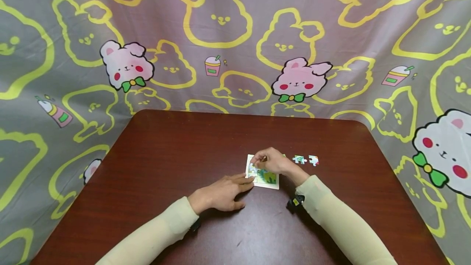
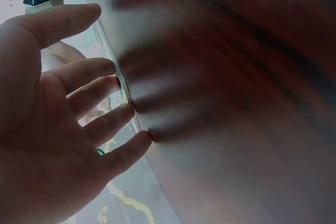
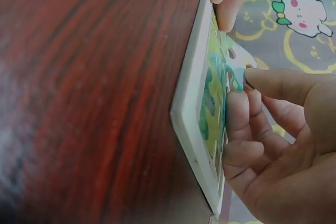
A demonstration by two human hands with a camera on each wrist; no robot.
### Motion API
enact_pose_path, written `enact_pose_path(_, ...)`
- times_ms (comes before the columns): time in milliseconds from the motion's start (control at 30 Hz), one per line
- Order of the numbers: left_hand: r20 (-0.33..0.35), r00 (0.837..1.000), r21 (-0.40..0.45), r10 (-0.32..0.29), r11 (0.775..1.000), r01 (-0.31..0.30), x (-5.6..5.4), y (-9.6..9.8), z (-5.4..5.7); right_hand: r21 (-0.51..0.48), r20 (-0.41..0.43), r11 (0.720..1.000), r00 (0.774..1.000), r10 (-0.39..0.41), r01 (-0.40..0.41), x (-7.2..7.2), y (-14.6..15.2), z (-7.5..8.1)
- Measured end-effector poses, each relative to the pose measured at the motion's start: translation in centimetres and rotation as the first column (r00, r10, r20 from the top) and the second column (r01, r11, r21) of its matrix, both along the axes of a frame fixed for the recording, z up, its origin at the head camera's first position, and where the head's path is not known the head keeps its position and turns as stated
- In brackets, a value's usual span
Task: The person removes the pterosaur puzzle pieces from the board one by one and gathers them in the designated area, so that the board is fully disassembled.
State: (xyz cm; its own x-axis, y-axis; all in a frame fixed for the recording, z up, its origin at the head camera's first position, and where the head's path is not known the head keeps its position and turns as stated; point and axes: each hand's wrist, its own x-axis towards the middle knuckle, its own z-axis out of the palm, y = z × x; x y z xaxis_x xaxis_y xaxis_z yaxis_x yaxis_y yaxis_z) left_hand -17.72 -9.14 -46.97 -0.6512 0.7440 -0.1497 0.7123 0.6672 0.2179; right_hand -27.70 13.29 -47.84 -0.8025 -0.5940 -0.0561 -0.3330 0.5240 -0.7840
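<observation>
A white-framed jigsaw puzzle board (image 1: 267, 185) lies flat on the table, its picture green and yellow where pieces fill it. My left hand (image 1: 225, 194) rests at the board's left edge with fingers extended; in the left wrist view those fingers (image 2: 121, 163) are spread and hold nothing. Over the board, my right hand (image 1: 273, 162) pinches a puzzle piece (image 3: 239, 62) between thumb and fingers. That piece, pale with a blue-green part, is tilted up from the board's surface in the right wrist view. My right hand hides part of the board in the head view.
Two loose puzzle pieces (image 1: 299, 159) lie right of the board, the farther piece (image 1: 313, 160) near my right forearm. The dark red-brown table (image 1: 176, 154) has rounded far corners. A grey curtain (image 1: 239, 60) with yellow bunny outlines stands behind and at both sides.
</observation>
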Motion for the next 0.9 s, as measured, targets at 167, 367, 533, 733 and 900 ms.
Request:
enact_pose_path(167, 0.015, 1.000, -0.003, 0.005, 1.000, -0.005, 0.14, -0.03, 0.08, -0.015, 0.004, 1.000, 1.000, 0.023, -0.023, 0.12, 0.04, 0.15)
enact_pose_path(367, 0.021, 1.000, -0.007, 0.010, 1.000, -0.010, 0.23, 0.02, 0.17, -0.023, -0.025, 0.998, 0.998, 0.053, -0.053, 0.08, 0.19, 0.05)
enact_pose_path(533, 0.018, 1.000, -0.007, 0.002, 1.000, -0.002, 0.19, 0.00, 0.29, -0.009, -0.030, 0.999, 0.999, 0.038, -0.038, 0.04, 0.12, 0.15)
enact_pose_path(733, -0.013, 1.000, -0.013, -0.017, 1.000, 0.017, 0.18, 0.08, 0.40, 0.015, -0.029, 0.999, 0.999, 0.033, -0.032, -0.05, -0.09, 0.21)
enact_pose_path(900, -0.012, 0.999, -0.012, -0.032, 0.999, 0.032, 0.09, 0.21, 0.51, 0.011, -0.018, 0.999, 0.998, 0.053, -0.053, -0.12, -0.07, 0.07)
